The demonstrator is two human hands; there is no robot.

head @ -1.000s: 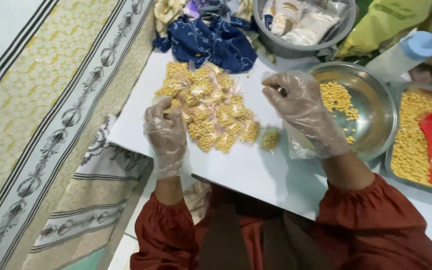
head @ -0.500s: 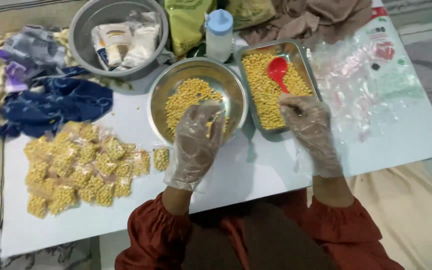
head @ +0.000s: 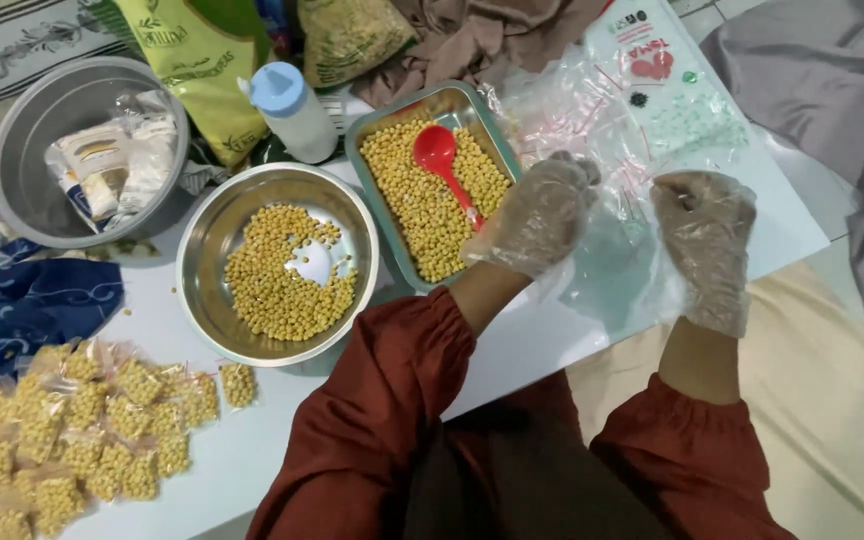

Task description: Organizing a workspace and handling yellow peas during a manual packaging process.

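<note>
Both my hands wear clear plastic gloves and dark red sleeves. My left hand (head: pixel 537 215) is curled at the right edge of a rectangular metal tray (head: pixel 372 215) of yellow beans, where a red spoon (head: pixel 437 150) lies. My right hand (head: pixel 707 240) is to its right. A clear plastic bag (head: pixel 607 275) stretches between the two hands, at the near edge of a heap of empty clear bags (head: pixel 592 110). A round steel bowl (head: pixel 202 250) with a thin layer of yellow beans sits left of the tray.
Several small filled bean packets (head: pixel 82 420) lie at the left of the white table (head: pixel 252 450). Behind are a grey basin (head: pixel 22 130) holding pouches, a white bottle with a blue cap (head: pixel 292 110), a green sack (head: pixel 192 50) and brown cloth (head: pixel 492 35). Blue cloth (head: pixel 32 300) lies far left.
My view has swung right. My left hand left the packets, passed over the round bowl and now sits by the tray; my right hand moved right onto the clear bags.
</note>
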